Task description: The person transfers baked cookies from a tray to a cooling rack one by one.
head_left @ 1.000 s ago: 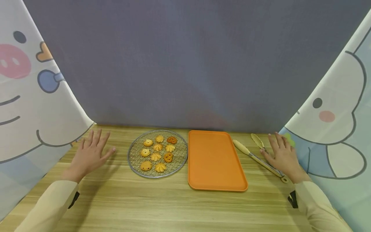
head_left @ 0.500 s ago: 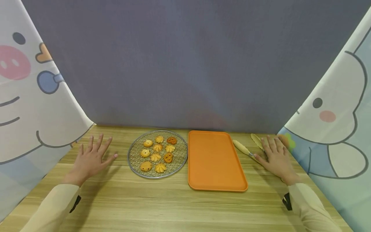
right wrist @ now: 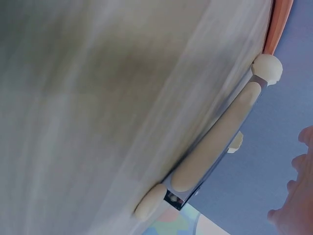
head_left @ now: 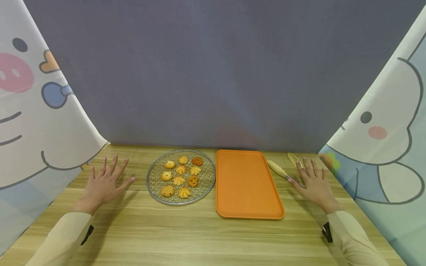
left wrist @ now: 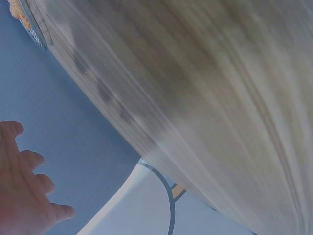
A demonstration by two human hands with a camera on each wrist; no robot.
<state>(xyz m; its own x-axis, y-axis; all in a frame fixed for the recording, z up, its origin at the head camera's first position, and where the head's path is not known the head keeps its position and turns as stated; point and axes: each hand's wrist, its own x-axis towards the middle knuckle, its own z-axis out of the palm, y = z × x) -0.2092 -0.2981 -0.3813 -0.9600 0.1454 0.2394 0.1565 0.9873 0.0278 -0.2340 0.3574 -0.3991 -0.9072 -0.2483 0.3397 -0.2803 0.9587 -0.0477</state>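
Note:
My left hand [head_left: 103,184] hovers with spread fingers over the left side of the table, holding nothing. To its right lies a round metal mesh tray [head_left: 156,195] bearing several cookies, among them a piped cookie [head_left: 178,180] and a pretzel-shaped one [head_left: 193,180]. Beside that tray is a flat orange tray [head_left: 246,184] with nothing on it. My right hand [head_left: 314,184], fingers straight and apart, is above a pair of tongs [head_left: 277,168] with cream tips. It hides much of them in the head view. The right wrist view shows the tongs' cream handle [right wrist: 217,137] apart from the hand.
A wooden table [head_left: 186,236] carries everything. A grey cloth panel [head_left: 213,74] stands along its back edge. Printed cartoon cloths rise at the left [head_left: 50,147] and right [head_left: 386,155] sides.
My right hand has moved left, further over the tongs, covering their handle end in the head view. The left hand has shifted slightly down and right. Trays and cookies have stayed put.

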